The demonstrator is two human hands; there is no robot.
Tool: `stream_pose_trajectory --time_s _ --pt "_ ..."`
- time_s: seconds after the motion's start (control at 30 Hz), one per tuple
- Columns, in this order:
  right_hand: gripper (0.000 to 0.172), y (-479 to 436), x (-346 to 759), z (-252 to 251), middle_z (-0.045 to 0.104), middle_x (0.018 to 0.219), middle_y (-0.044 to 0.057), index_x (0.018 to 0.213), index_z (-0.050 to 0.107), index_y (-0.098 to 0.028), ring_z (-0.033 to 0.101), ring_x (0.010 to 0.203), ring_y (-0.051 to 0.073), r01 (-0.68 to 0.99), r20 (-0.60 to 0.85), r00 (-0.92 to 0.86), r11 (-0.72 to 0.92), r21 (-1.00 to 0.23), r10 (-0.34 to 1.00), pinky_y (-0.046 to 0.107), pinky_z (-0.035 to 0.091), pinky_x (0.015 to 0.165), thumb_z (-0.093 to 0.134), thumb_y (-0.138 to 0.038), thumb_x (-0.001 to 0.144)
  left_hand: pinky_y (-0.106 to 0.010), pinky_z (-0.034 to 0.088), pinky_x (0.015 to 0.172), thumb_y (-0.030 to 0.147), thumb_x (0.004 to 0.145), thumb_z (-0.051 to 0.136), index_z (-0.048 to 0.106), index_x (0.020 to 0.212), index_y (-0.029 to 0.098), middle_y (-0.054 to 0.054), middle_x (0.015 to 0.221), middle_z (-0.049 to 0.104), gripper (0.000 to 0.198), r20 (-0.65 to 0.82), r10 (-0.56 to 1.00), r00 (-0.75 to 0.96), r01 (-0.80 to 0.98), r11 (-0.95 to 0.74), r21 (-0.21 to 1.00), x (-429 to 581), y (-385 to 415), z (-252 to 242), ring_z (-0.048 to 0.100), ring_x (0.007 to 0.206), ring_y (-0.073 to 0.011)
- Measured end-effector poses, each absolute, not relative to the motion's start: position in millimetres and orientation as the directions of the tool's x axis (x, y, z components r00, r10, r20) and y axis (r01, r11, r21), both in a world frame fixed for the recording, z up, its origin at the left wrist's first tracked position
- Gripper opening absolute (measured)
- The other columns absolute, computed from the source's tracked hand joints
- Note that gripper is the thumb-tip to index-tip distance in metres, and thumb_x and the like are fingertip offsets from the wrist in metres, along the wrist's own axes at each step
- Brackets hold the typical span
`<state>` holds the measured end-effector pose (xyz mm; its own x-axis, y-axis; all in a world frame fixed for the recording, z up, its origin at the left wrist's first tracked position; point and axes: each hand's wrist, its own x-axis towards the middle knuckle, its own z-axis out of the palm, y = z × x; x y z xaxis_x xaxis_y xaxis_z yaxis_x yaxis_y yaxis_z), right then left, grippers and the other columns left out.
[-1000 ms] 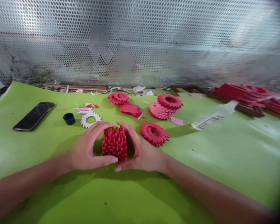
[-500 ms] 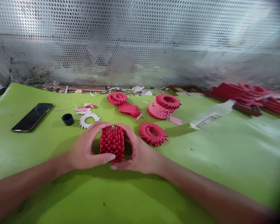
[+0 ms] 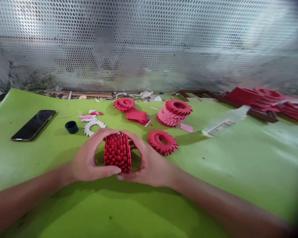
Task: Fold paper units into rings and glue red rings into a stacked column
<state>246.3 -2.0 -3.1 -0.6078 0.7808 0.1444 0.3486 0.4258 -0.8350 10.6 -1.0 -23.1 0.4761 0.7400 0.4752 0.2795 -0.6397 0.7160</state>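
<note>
One left hand (image 3: 91,155) and one right hand (image 3: 149,162) hold one red folded-paper cylinder (image 3: 117,153). Nearby: two red paper rings (image 3: 162,142), one ring stack (image 3: 174,113), one white paper ring (image 3: 94,127), one smartphone (image 3: 33,125), one bottle cap (image 3: 71,127).

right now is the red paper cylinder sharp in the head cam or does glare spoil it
In the head view, the red folded-paper cylinder between the left hand and right hand is sharp; the perforated metal screen shows glare; the right edge blurs.
</note>
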Motion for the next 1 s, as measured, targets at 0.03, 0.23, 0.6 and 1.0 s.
stream_pose_trajectory --time_s 0.03,0.23,0.6,1.0 --pt "0.112 -2.7 248.6 2.0 0.053 0.149 0.016 0.159 0.03 -0.026 0.06 0.131 0.033 0.403 0.144 -0.61 0.461 -0.791 0.779 0.053 0.056 0.107 0.092 -0.041 0.068 -0.053 0.061 0.099 0.053 0.079 0.084 0.05 0.139 0.032 -0.01 0.129 0.064 0.073 0.48 0.737 0.476 0.266 -0.64 0.721 11.0 -1.4 -23.6 0.064 0.119 -0.034" --pt "0.093 -18.1 260.1 35.6 0.06 0.14 0.016 0.16 0.036 -0.026 0.067 0.113 0.035 0.656 0.086 -0.671 0.645 -0.392 0.736 0.052 0.06 0.089 0.082 -0.039 0.08 -0.06 0.052 0.111 0.062 0.067 0.091 0.04 0.149 0.031 -0.016 0.144 0.059 0.102 0.347 0.779 0.521 0.358 -0.569 0.74 14.5 -9.7 -23.6 0.061 0.131 -0.0407" --pt "0.094 -22.7 251.3 40.7 0.07 0.126 0.012 0.142 0.052 -0.016 0.064 0.116 0.032 0.678 0.126 -0.638 0.631 -0.375 0.76 0.048 0.051 0.101 0.094 -0.05 0.064 -0.064 0.049 0.114 0.057 0.06 0.096 0.015 0.163 0.031 -0.02 0.161 0.043 0.133 0.121 0.813 0.57 0.455 -0.435 0.777 9.2 -14.7 -26.8 0.051 0.141 -0.048" --pt "0.109 -2.0 272.2 23.8 0.056 0.152 0.016 0.164 0.027 -0.025 0.063 0.129 0.038 0.624 -0.205 -0.61 0.303 -0.72 0.766 0.056 0.056 0.102 0.072 -0.076 0.079 -0.055 0.054 0.111 0.062 0.067 0.091 0.031 0.153 0.035 -0.011 0.151 0.053 0.109 0.118 0.798 0.59 0.478 -0.463 0.746 7.0 -16.2 -22.6 0.06 0.133 -0.0381"
